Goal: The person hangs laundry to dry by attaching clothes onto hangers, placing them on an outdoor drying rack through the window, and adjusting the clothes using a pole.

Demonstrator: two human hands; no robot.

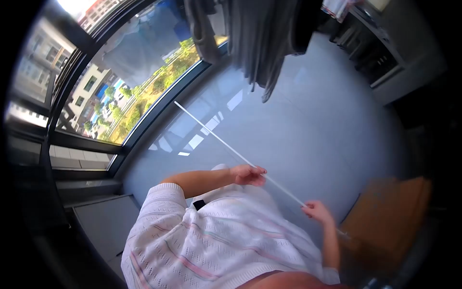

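White stick (231, 147), right hand (317, 211) pinched its end, left hand (247, 175) gripped farther along, clothes (257, 41) (greyish, I noticed) hung ahead

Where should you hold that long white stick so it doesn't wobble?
I'd grip the white stick at two spots: near its end by the right hand, and farther along by the left hand, coming from the shirt side. It's long and thin, and its far end sticks out toward the window.
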